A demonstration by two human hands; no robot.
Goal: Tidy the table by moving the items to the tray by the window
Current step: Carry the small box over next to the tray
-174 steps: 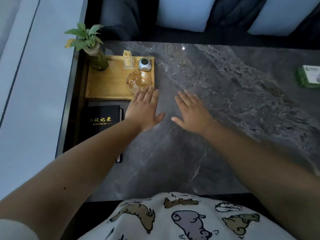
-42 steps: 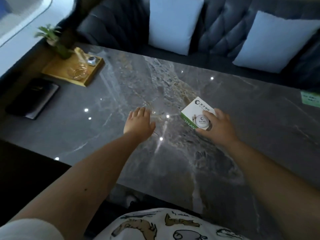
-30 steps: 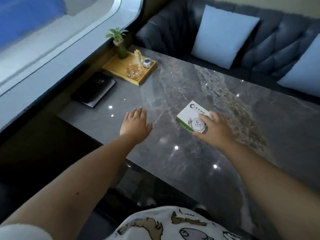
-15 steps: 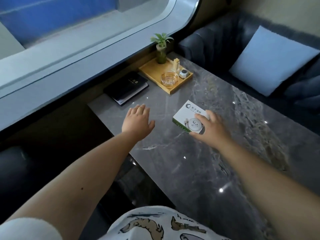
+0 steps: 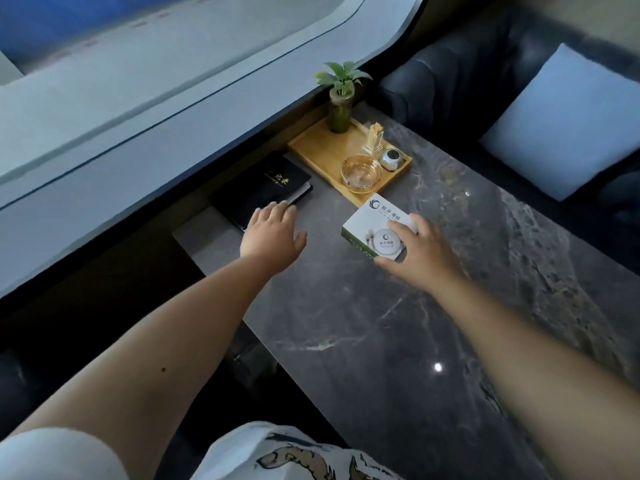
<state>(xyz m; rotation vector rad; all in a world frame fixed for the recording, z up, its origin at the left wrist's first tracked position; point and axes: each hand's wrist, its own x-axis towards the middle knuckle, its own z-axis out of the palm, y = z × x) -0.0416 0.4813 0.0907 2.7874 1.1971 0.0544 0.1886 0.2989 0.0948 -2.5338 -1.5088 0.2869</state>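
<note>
My right hand (image 5: 420, 252) grips a white box with green sides (image 5: 375, 226) and holds it just above the grey marble table (image 5: 398, 334), close to the near corner of the wooden tray (image 5: 317, 154) by the window. On the tray stand a small potted plant (image 5: 341, 93), a toothpick holder (image 5: 374, 136), a small white round device (image 5: 391, 159) and a glass ashtray (image 5: 361, 173). My left hand (image 5: 272, 232) hovers flat with fingers spread, its fingertips at the edge of a black notebook (image 5: 261, 188). It holds nothing.
The window ledge (image 5: 138, 109) runs along the left of the table. A dark tufted sofa (image 5: 460, 74) with a pale blue cushion (image 5: 564, 123) stands behind the table's far side. The table's near-left edge drops to a dark floor.
My right hand has carried the box left toward the tray, now right beside its corner. My left hand has moved forward to the notebook's edge. The view has swung further toward the window.
</note>
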